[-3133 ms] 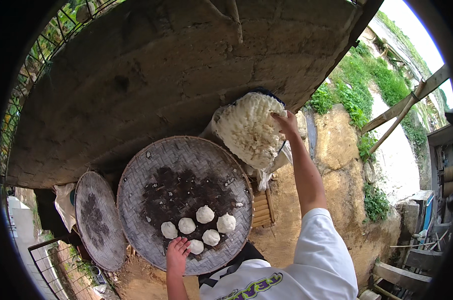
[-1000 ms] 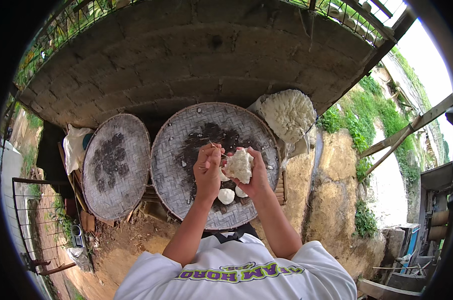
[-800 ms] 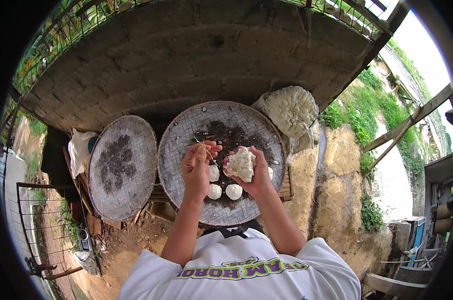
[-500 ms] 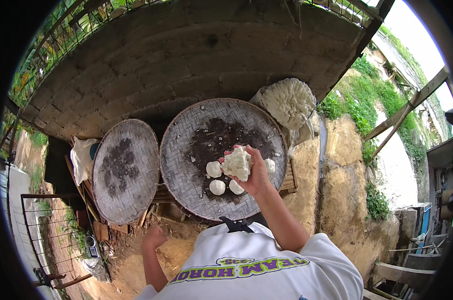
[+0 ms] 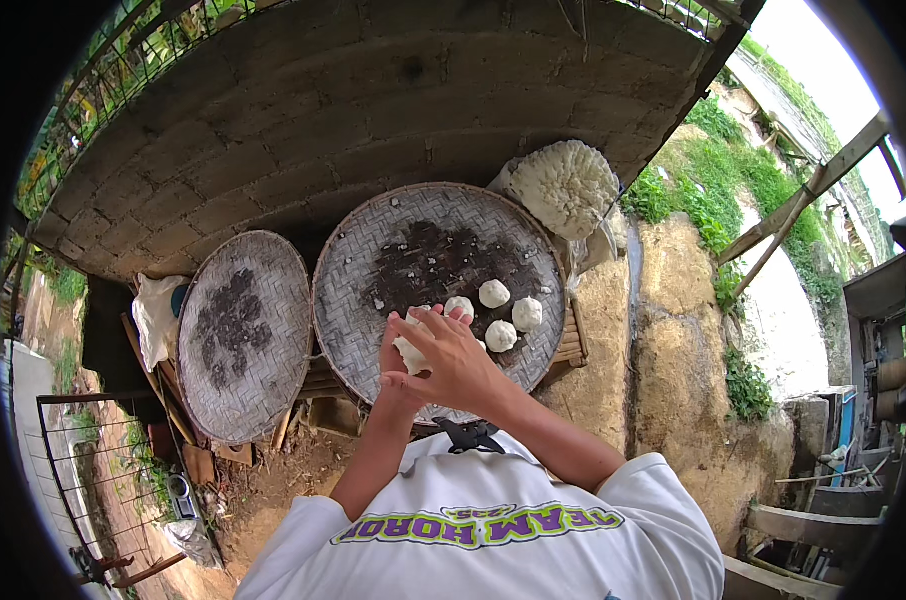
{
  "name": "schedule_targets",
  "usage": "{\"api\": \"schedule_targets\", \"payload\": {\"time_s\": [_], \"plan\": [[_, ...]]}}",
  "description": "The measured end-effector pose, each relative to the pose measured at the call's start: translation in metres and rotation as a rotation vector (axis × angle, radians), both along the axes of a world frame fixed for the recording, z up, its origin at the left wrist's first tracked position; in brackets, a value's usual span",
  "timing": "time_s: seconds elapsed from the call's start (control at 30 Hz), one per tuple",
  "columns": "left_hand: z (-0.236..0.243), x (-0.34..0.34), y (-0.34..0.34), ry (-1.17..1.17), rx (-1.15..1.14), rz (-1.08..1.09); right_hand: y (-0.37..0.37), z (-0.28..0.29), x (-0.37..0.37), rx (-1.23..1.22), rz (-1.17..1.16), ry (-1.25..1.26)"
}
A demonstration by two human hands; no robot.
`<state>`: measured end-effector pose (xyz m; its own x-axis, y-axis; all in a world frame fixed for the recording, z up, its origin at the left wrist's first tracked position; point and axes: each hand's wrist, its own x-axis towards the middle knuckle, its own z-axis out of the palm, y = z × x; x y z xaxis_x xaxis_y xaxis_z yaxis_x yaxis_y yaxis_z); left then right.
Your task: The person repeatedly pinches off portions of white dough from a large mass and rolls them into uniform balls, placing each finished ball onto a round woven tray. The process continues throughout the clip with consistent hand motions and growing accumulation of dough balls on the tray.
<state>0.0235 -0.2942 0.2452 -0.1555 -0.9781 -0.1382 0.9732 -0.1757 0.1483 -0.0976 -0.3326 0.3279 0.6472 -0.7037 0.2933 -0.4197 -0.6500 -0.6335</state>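
Observation:
Over the near part of a large round woven tray, both of my hands come together around a white, dough-like lump. My left hand cups it from the left and below, its fingers mostly hidden. From the right, my right hand lies across the top with its fingers bent over it. The lump shows only in part between thumb and fingers. Just beyond my right hand, several rough white balls, one of them a white ball, rest on the tray's dark-stained middle.
To the left leans a smaller woven tray with a dark patch. A clear bag of white, crumbly mass stands behind the large tray at the right. A block wall closes off the back; a wire gate is at lower left.
My left hand has come up from the lower left to meet the right one. The right hand has moved left with the white lump and turned over, now covering it.

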Motion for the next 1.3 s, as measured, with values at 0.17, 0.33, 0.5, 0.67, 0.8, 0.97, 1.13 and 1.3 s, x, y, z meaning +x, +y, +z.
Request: {"api": "schedule_targets", "payload": {"time_s": [0.17, 0.33, 0.5, 0.67, 0.8, 0.97, 1.13, 1.3], "plan": [[-0.009, 0.016, -0.021, 0.165, -0.056, -0.316, -0.035, -0.006, -0.027, -0.136, 0.247, -0.067], [-0.001, 0.007, -0.026, 0.141, -0.259, -0.432, -0.040, -0.042, -0.018, 0.824, -0.230, -0.621], [0.012, -0.026, -0.015, -0.033, 0.237, 0.145, 0.002, -0.040, -0.012, 0.596, -0.234, -0.600], [0.019, 0.004, -0.025, -0.132, -0.001, -0.165, -0.033, -0.017, -0.023, -0.018, -0.104, -0.363], [0.023, 0.001, -0.042, -0.126, 0.094, -0.151, -0.062, -0.014, -0.008, 0.415, -0.021, -0.497], [0.025, -0.012, -0.033, -0.272, 0.419, 0.137, -0.017, -0.023, 0.003, 0.733, -0.315, -0.793], [0.026, 0.016, -0.024, -0.253, 0.240, -0.278, -0.022, -0.030, -0.019, -0.080, -0.048, -0.380], [0.029, -0.013, -0.034, -0.364, 0.506, 0.104, -0.034, -0.040, -0.013, 1.058, -0.311, -0.899]]}}
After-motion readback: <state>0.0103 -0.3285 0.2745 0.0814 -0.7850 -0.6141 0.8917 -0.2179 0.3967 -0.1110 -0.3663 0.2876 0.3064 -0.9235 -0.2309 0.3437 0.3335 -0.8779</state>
